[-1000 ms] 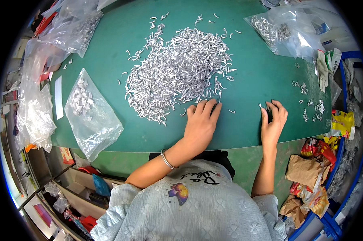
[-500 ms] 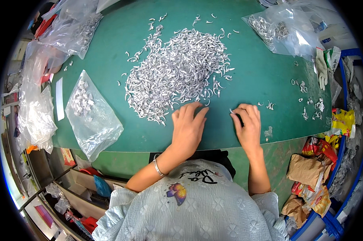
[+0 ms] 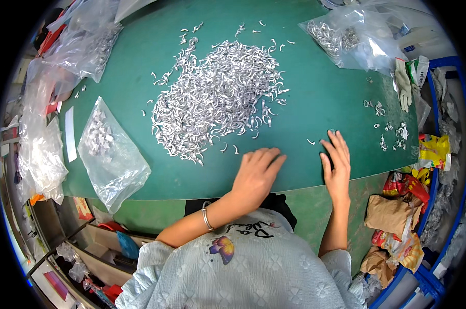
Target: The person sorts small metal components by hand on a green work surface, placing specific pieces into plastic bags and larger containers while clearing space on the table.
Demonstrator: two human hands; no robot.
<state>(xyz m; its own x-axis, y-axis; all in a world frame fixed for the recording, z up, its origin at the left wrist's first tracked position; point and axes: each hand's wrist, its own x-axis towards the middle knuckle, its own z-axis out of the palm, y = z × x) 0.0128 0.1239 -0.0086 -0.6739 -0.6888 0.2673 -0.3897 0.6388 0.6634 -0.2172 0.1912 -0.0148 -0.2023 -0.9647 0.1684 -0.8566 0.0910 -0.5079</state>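
Head view: one lone curved metal piece lies on the table just left of the right hand's fingertips, long axis slanting upper left to lower right, right hand nearer than left hand. Right fingers loosely spread, thumb apart, no grip visible; left fingers half-curled, back up, can't tell if they hold anything. Count: two hands, one pile of pieces too many to count, one white strip.
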